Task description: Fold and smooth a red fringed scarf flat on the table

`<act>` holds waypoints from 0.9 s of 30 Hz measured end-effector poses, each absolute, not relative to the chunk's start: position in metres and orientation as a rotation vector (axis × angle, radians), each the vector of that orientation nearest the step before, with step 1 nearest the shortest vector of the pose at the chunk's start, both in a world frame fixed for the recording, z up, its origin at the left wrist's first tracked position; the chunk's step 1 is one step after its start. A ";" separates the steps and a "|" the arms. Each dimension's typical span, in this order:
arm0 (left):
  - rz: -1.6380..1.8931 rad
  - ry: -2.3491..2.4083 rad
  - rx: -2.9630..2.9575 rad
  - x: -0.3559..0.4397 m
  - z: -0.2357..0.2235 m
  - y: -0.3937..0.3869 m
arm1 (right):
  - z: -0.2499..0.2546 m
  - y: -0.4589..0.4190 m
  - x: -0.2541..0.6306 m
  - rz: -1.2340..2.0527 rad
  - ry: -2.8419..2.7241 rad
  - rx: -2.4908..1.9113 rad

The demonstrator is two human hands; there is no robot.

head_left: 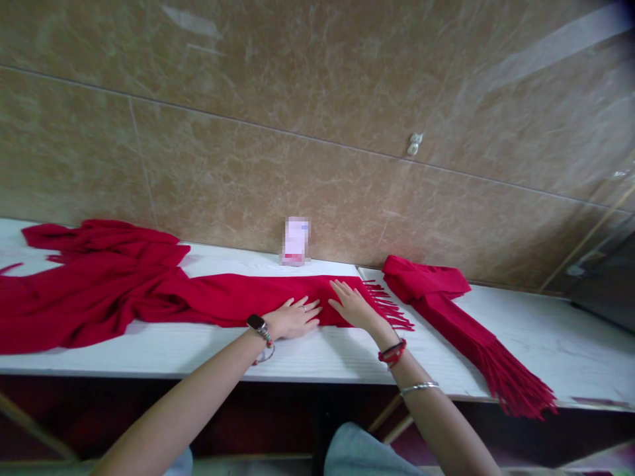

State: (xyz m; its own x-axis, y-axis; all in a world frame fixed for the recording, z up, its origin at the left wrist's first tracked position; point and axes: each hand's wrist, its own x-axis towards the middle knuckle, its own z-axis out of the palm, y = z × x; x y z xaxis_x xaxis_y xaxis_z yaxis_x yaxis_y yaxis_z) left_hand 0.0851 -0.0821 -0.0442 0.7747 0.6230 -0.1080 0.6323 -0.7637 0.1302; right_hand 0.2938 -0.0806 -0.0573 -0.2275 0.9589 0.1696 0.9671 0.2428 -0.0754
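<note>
A red scarf [228, 297] lies along the white table, flat in the middle and bunched in loose folds on the left. Its fringed end points right. My left hand [294, 318] rests palm down on the scarf, fingers spread, with a watch at the wrist. Close to the fringe, my right hand [351, 304] also presses flat on the cloth with its fingers stretched out. Neither hand grips anything. To the right of the fringe lies another red scarf [446, 320], folded narrow, its tassels hanging over the front edge.
The white table [560, 344] runs along a brown marbled wall [248, 178]. A blurred, phone-like object [296, 239] leans upright against the wall behind the scarf. A small cat-shaped hook [415, 143] is on the wall. A dark object [608, 284] stands at the far right.
</note>
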 end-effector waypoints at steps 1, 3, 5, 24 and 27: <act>-0.091 1.039 2.793 0.084 -0.043 -0.082 | -0.057 -0.080 0.287 -0.038 -2.327 -1.857; -0.082 1.170 2.743 0.082 -0.043 -0.082 | -0.060 -0.079 0.280 0.009 -2.348 -1.917; -0.059 1.282 2.700 0.079 -0.045 -0.083 | -0.064 -0.080 0.285 0.008 -2.387 -1.946; 0.004 1.567 2.511 0.074 -0.046 -0.046 | -0.045 -0.046 0.280 -0.024 -2.280 -1.943; -0.040 1.626 2.420 0.069 -0.052 -0.038 | -0.051 -0.040 0.245 0.060 -2.374 -1.872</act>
State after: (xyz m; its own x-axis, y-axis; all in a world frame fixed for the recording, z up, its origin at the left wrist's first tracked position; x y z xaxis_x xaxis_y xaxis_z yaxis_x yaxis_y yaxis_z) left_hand 0.0692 -0.0385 -0.0524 0.3855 0.9109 -0.1474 0.9170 -0.3604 0.1711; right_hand 0.2452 -0.0395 -0.0513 -0.2289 0.9711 0.0678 0.9664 0.2351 -0.1039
